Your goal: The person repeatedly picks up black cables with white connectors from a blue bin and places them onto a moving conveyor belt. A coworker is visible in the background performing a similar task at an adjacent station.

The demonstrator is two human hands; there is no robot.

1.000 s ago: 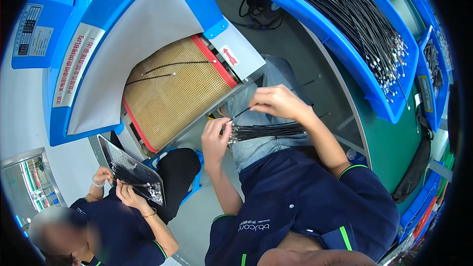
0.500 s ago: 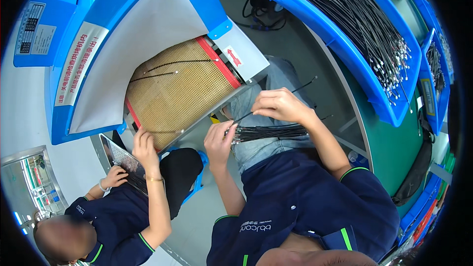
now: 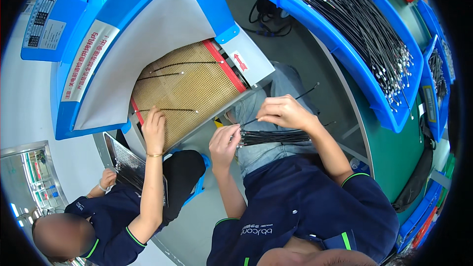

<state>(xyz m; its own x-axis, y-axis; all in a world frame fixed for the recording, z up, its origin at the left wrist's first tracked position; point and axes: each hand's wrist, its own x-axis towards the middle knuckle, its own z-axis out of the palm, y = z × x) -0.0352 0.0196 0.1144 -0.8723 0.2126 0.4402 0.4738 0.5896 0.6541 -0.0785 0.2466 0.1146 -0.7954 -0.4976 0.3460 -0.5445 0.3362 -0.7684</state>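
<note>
A thin black cable (image 3: 306,91) with a small connector at its tip runs through both of my hands. My left hand (image 3: 224,144) pinches it near one end. My right hand (image 3: 286,112) grips it further along, fingers closed, and the free end sticks out up and to the right. Under my hands, across my jeans, lies a bundle of similar black cables (image 3: 276,138), its connector ends partly behind my left fingers.
A blue machine (image 3: 217,0) with a mesh conveyor belt (image 3: 197,88) stands ahead on the left, several cables on the belt. A co-worker's hand (image 3: 153,130) reaches over it; that person has a tray (image 3: 118,148) of cables. On the right, a blue bin (image 3: 315,27) holds many cables.
The co-worker's hand has moved up over the belt, where a cable now shows clearly beside it. My hands keep their hold on the black cable, and the whole view has shifted slightly.
</note>
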